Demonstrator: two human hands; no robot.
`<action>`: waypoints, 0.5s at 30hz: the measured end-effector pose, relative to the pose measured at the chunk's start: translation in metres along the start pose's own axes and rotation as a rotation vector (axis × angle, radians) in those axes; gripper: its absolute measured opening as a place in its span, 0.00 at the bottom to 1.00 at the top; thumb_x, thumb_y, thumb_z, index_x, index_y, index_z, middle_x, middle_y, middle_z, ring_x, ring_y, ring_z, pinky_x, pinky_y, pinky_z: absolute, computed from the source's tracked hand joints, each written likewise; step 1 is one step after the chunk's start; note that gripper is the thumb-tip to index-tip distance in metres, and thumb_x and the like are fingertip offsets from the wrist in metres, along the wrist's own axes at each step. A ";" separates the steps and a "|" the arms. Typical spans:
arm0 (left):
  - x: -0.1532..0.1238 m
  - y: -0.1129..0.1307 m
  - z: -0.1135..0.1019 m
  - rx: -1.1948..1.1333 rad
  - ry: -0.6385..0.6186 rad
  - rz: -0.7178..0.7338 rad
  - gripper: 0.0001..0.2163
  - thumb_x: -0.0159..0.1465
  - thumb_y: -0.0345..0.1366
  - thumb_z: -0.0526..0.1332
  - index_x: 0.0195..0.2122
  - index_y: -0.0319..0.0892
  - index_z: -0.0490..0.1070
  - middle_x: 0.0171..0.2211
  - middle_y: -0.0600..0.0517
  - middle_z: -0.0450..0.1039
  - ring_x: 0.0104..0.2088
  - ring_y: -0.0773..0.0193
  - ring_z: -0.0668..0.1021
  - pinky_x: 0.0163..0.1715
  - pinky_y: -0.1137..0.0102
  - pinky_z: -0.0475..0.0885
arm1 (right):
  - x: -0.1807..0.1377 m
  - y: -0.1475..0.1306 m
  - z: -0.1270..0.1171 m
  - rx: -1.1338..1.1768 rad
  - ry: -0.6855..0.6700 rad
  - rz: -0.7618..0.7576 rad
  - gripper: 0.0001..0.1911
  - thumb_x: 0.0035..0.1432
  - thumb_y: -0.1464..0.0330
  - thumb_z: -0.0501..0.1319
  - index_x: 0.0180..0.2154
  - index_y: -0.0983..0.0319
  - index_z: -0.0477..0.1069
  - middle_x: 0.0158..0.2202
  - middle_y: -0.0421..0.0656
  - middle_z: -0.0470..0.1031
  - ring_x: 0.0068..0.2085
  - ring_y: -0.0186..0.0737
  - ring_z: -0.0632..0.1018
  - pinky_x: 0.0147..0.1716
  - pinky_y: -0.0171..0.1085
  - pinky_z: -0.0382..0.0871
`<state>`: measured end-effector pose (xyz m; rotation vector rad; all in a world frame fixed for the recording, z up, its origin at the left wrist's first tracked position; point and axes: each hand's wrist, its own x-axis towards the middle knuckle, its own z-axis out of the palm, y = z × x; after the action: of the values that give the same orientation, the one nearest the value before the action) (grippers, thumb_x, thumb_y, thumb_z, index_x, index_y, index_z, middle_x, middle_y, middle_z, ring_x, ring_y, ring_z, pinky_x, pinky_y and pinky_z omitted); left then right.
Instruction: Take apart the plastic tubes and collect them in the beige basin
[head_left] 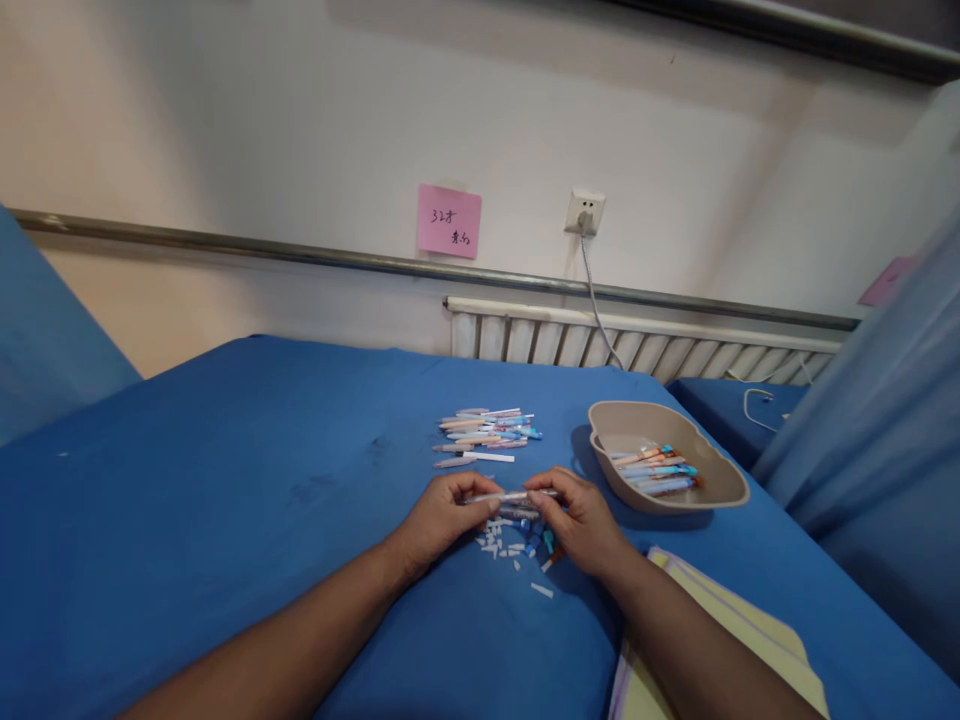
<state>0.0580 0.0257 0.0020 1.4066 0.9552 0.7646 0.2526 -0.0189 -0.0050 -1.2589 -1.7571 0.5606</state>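
Observation:
Between my two hands a slim, light-coloured pen (pixel 514 496) is held level above the blue cloth. My left hand (pixel 448 512) pinches its left end with thumb and fingers. At the other end my right hand (pixel 576 515) grips it in the same way, hiding part of it. Small white plastic pieces (pixel 493 538) lie scattered below the hands, with blue and teal pieces (pixel 534 540) beside them near my right hand. Just beyond the hands is a loose pile of pens (pixel 484 430) in white, blue, pink and orange.
A beige basin (pixel 727 490) holding several pens (pixel 660 472) stands to the right. A yellow cloth or folder (pixel 739 610) lies under my right forearm. Behind the blue-covered table (pixel 225 480) are a radiator (pixel 547 335) and a wall socket (pixel 584 212) with a plugged-in cord.

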 end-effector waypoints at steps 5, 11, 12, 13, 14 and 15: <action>-0.001 0.001 0.001 0.006 0.015 0.029 0.12 0.48 0.39 0.68 0.31 0.38 0.75 0.24 0.54 0.72 0.23 0.70 0.70 0.23 0.76 0.63 | 0.000 0.002 0.000 0.043 -0.013 0.013 0.07 0.56 0.68 0.57 0.35 0.59 0.73 0.32 0.41 0.73 0.35 0.37 0.74 0.35 0.33 0.66; 0.000 -0.005 0.004 -0.085 -0.030 -0.036 0.19 0.57 0.51 0.57 0.38 0.39 0.67 0.23 0.54 0.72 0.17 0.70 0.71 0.17 0.76 0.64 | -0.001 0.003 0.003 0.050 0.011 0.002 0.07 0.56 0.67 0.57 0.35 0.59 0.74 0.31 0.41 0.74 0.34 0.37 0.74 0.33 0.33 0.66; 0.001 -0.005 0.004 -0.060 -0.039 -0.049 0.18 0.58 0.52 0.56 0.34 0.39 0.67 0.21 0.54 0.72 0.15 0.71 0.70 0.15 0.77 0.62 | -0.001 0.002 0.003 0.040 0.002 -0.004 0.07 0.56 0.67 0.57 0.35 0.59 0.74 0.30 0.41 0.73 0.33 0.37 0.74 0.33 0.33 0.66; 0.001 -0.006 0.004 -0.031 -0.048 -0.057 0.18 0.58 0.52 0.56 0.30 0.39 0.66 0.19 0.55 0.70 0.13 0.72 0.68 0.13 0.77 0.60 | -0.001 0.002 0.002 0.030 -0.008 -0.010 0.07 0.56 0.67 0.57 0.35 0.59 0.74 0.30 0.40 0.73 0.33 0.36 0.74 0.32 0.33 0.65; 0.001 -0.005 0.004 -0.013 -0.052 -0.058 0.18 0.57 0.51 0.57 0.27 0.39 0.65 0.17 0.56 0.69 0.12 0.73 0.66 0.12 0.78 0.58 | -0.001 0.002 0.002 0.021 -0.016 -0.013 0.07 0.56 0.67 0.57 0.35 0.59 0.74 0.30 0.40 0.73 0.32 0.36 0.73 0.32 0.33 0.65; 0.001 -0.004 0.004 -0.010 -0.050 -0.051 0.17 0.56 0.50 0.59 0.25 0.39 0.64 0.16 0.57 0.68 0.12 0.74 0.65 0.12 0.78 0.58 | -0.001 0.001 0.002 0.014 -0.025 -0.014 0.07 0.56 0.67 0.57 0.35 0.59 0.74 0.29 0.40 0.73 0.32 0.36 0.73 0.31 0.33 0.65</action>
<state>0.0615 0.0245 -0.0027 1.3810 0.9438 0.6920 0.2520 -0.0196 -0.0075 -1.2338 -1.7782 0.5823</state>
